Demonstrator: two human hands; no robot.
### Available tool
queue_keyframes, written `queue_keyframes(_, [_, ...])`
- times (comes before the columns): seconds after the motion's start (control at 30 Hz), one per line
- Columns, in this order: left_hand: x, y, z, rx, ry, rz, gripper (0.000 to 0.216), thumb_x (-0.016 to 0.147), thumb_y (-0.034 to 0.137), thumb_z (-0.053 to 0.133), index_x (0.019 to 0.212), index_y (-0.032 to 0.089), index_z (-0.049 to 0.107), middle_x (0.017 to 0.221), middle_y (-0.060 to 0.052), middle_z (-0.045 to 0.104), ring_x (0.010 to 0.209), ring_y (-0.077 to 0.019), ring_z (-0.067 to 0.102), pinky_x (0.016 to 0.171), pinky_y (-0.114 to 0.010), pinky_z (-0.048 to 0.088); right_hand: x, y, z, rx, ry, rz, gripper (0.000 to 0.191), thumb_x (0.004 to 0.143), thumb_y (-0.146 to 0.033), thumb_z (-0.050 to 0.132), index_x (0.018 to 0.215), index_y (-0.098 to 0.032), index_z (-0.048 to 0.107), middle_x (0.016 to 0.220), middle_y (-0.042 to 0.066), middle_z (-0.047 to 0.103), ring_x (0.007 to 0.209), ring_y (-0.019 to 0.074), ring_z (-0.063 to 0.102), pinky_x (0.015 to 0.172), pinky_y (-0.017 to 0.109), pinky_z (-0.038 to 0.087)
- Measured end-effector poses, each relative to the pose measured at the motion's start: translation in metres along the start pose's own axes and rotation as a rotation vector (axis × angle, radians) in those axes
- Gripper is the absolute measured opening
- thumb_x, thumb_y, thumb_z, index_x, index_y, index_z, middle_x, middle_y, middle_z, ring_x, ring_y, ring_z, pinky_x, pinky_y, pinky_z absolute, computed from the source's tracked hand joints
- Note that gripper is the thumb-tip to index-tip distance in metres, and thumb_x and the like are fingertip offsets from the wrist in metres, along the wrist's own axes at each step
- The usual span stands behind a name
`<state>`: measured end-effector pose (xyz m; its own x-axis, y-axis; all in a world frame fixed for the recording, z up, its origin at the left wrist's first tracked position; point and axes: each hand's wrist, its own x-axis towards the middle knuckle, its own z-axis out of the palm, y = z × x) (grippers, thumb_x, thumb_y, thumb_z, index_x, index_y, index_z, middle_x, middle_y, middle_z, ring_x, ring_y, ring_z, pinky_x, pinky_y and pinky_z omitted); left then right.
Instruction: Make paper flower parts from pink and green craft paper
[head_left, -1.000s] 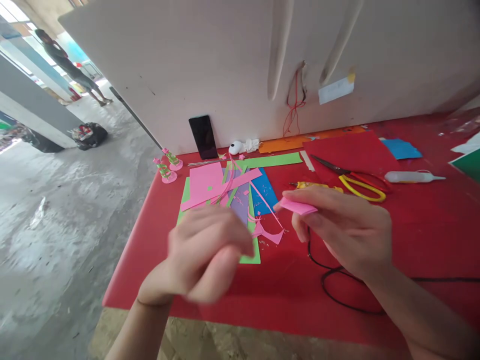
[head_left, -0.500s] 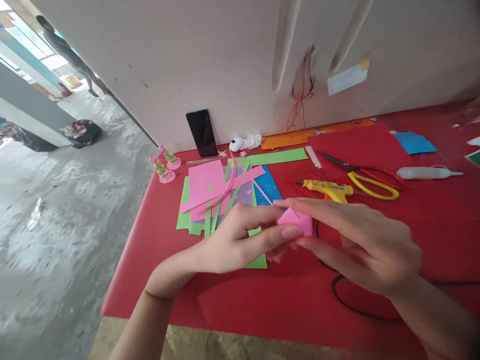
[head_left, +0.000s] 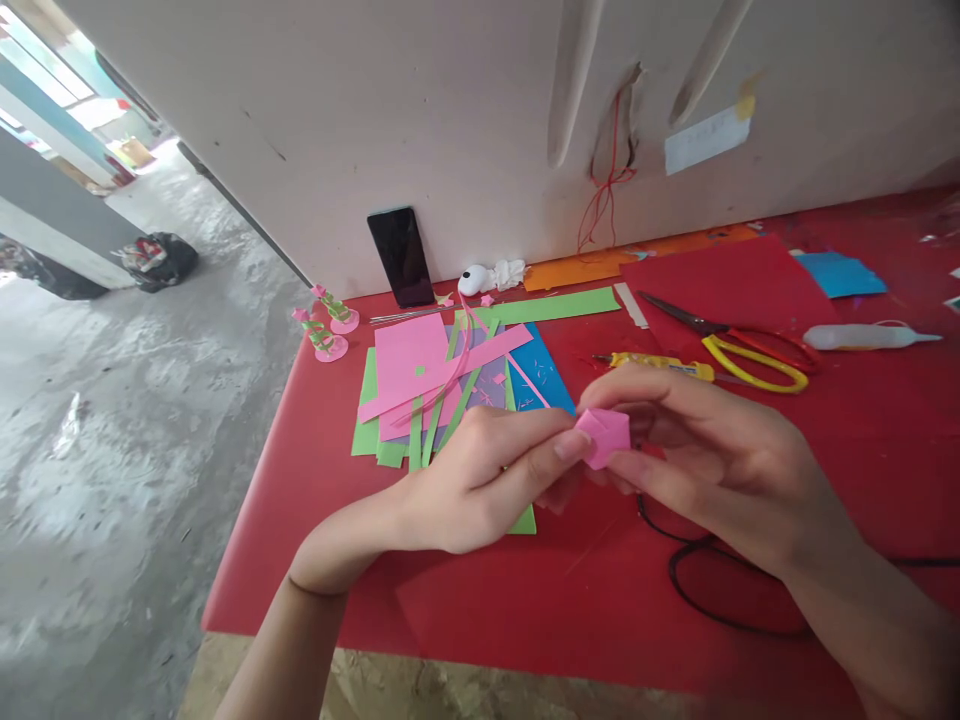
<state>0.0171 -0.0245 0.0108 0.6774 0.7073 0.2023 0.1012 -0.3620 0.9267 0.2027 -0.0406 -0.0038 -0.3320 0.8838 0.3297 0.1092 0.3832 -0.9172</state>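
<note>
A small pink folded paper pentagon (head_left: 606,438) is held up between my two hands, above the red table. My left hand (head_left: 487,480) pinches its left edge between thumb and index finger. On the other side, my right hand (head_left: 720,470) grips it, thumb along the lower edge and fingers curled behind. Pink paper sheets (head_left: 409,355), green paper strips (head_left: 469,385) and a blue sheet (head_left: 544,365) lie in an overlapping pile beyond my left hand. Just past my right hand is a yellow glue gun (head_left: 660,367), partly hidden by the fingers.
Scissors (head_left: 750,360) with yellow and red handles and a white plastic bottle (head_left: 862,337) lie at the right. A black phone (head_left: 401,257) leans on the pale wall panel. Pink and green paper ornaments (head_left: 326,335) stand at the left corner. A black cord (head_left: 675,585) loops under my right hand.
The pink paper has been turned and now shows a five-sided face. My right fingers have curled and shifted rightward. The person walking in the background has largely left view.
</note>
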Motion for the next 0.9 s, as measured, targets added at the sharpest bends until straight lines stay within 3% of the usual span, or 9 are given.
queue_keyframes(0.07, [0.001, 0.0, 0.0, 0.07, 0.01, 0.053, 0.039, 0.099, 0.031, 0.034, 0.067, 0.015, 0.049, 0.057, 0.003, 0.053, 0.05, -0.0026, 0.047, 0.053, -0.014, 0.04, 0.0, -0.002, 0.001, 0.052, -0.016, 0.04, 0.007, 0.084, -0.025, 0.06, 0.09, -0.03, 0.058, 0.071, -0.005, 0.061, 0.056, 0.0071, 0.058, 0.049, 0.015, 0.05])
queue_keyframes(0.2, [0.002, -0.005, 0.001, 0.219, 0.051, 0.187, 0.032, 0.097, 0.022, 0.038, 0.066, 0.015, 0.047, 0.055, 0.003, 0.051, 0.048, -0.0028, 0.045, 0.047, -0.014, 0.035, 0.001, -0.004, 0.0, 0.15, -0.066, 0.054, 0.01, 0.084, -0.017, 0.06, 0.083, -0.027, 0.06, 0.072, -0.006, 0.064, 0.059, 0.0044, 0.058, 0.049, 0.012, 0.046])
queue_keyframes(0.37, [0.002, -0.01, 0.002, 0.305, 0.016, 0.283, 0.031, 0.095, 0.02, 0.038, 0.066, 0.015, 0.048, 0.051, 0.003, 0.047, 0.046, -0.0042, 0.043, 0.046, -0.017, 0.034, 0.003, 0.003, -0.003, 0.288, -0.061, 0.171, 0.009, 0.081, -0.025, 0.065, 0.073, -0.025, 0.065, 0.057, -0.006, 0.053, 0.044, 0.0027, 0.041, 0.036, 0.015, 0.031])
queue_keyframes(0.5, [0.003, -0.007, 0.0, 0.161, 0.038, 0.128, 0.034, 0.097, 0.024, 0.038, 0.066, 0.015, 0.049, 0.054, 0.004, 0.05, 0.049, -0.0018, 0.045, 0.048, -0.014, 0.035, 0.002, 0.006, -0.001, 0.262, 0.004, 0.143, 0.022, 0.092, -0.035, 0.05, 0.08, -0.026, 0.067, 0.059, -0.004, 0.055, 0.047, 0.0051, 0.046, 0.039, 0.017, 0.038])
queue_keyframes(0.57, [0.003, -0.005, -0.002, 0.076, 0.059, 0.032, 0.037, 0.098, 0.029, 0.039, 0.065, 0.015, 0.049, 0.054, 0.005, 0.049, 0.048, -0.0014, 0.044, 0.049, -0.014, 0.035, 0.002, 0.003, 0.0, 0.125, 0.056, 0.031, 0.017, 0.091, -0.033, 0.052, 0.097, -0.032, 0.068, 0.066, -0.004, 0.06, 0.053, 0.0054, 0.051, 0.046, 0.017, 0.044])
queue_keyframes(0.7, [0.004, -0.004, -0.005, -0.111, 0.011, -0.067, 0.039, 0.097, 0.029, 0.041, 0.063, 0.015, 0.053, 0.05, 0.006, 0.042, 0.048, -0.0008, 0.041, 0.049, -0.012, 0.035, 0.002, -0.003, 0.0, -0.223, 0.023, -0.263, 0.041, 0.083, -0.014, 0.06, 0.119, -0.035, 0.059, 0.07, -0.007, 0.061, 0.057, 0.0038, 0.056, 0.051, 0.014, 0.047])
queue_keyframes(0.83, [0.004, -0.006, -0.005, -0.248, 0.003, -0.087, 0.04, 0.096, 0.031, 0.042, 0.061, 0.015, 0.051, 0.046, 0.007, 0.04, 0.044, -0.0008, 0.038, 0.045, -0.012, 0.034, 0.001, 0.001, 0.0, -0.207, 0.047, -0.209, 0.027, 0.082, -0.023, 0.065, 0.108, -0.029, 0.06, 0.077, -0.005, 0.066, 0.058, 0.0061, 0.061, 0.05, 0.016, 0.051])
queue_keyframes(0.9, [0.003, -0.006, -0.003, -0.267, 0.025, -0.049, 0.038, 0.096, 0.031, 0.042, 0.063, 0.015, 0.05, 0.046, 0.007, 0.042, 0.043, -0.0006, 0.038, 0.044, -0.012, 0.034, 0.0, 0.006, 0.002, -0.143, 0.085, -0.169, 0.029, 0.077, -0.027, 0.071, 0.104, -0.03, 0.06, 0.073, -0.006, 0.063, 0.058, 0.0078, 0.061, 0.044, 0.017, 0.048])
